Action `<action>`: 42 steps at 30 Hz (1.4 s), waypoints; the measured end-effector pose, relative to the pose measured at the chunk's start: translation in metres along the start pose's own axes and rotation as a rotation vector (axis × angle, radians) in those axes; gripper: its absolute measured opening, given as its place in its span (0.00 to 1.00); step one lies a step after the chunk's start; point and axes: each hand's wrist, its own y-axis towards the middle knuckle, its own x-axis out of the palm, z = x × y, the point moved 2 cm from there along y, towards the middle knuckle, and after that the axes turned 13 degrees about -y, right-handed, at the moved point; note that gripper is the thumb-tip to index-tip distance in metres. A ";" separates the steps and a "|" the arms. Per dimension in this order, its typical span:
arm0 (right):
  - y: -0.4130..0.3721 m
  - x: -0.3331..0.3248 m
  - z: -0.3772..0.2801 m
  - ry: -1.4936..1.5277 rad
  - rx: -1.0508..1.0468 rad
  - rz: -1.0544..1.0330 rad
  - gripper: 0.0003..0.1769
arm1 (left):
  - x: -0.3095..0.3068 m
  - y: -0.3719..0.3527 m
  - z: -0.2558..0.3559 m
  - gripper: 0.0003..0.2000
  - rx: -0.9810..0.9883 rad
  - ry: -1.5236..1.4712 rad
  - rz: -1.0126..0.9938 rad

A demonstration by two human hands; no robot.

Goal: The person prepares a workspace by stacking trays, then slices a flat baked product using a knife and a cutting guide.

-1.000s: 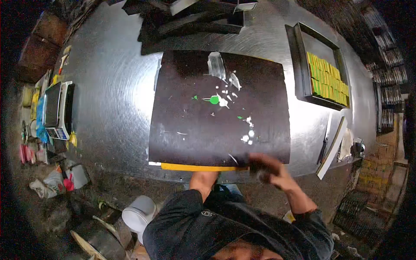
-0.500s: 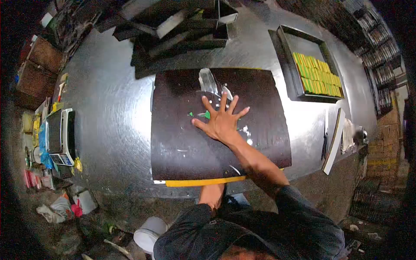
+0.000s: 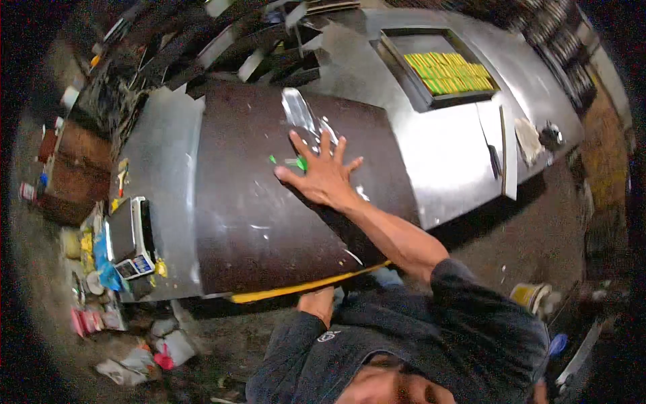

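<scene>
My right hand (image 3: pixel 323 176) lies palm down with fingers spread on a dark brown board (image 3: pixel 249 209) with a yellow front edge. Just beyond its fingertips is a crumpled clear plastic piece (image 3: pixel 297 109). A green scrap (image 3: pixel 301 163) touches or nearly touches the index finger side, and a smaller green bit (image 3: pixel 272 159) lies further left. My left hand (image 3: pixel 316 303) is at the board's front edge; its wrist shows, but its fingers are hidden beneath the edge.
A dark tray (image 3: pixel 431 103) of yellow-green pieces sits at the back right. Nearer are a knife (image 3: pixel 495 160), a long pale bar (image 3: pixel 508 155) and a cloth (image 3: pixel 529 140). A scale (image 3: pixel 122 232) and brush (image 3: pixel 122 180) lie left, dark metal trays (image 3: pixel 252 64) behind.
The whole view has turned and shifted, so the board and table appear tilted and the tray sits higher. My right hand stays spread beside the green scrap.
</scene>
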 end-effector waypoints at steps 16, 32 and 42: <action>0.135 0.135 0.163 2.254 0.417 0.069 0.42 | 0.175 0.204 0.150 0.44 0.443 1.580 0.539; 0.106 0.219 0.182 2.436 0.625 -0.367 0.37 | 0.027 0.054 0.041 0.16 -0.159 0.665 0.128; -0.082 0.183 0.215 2.226 0.919 -0.968 0.34 | -0.001 0.074 -0.005 0.10 -0.051 -0.607 0.088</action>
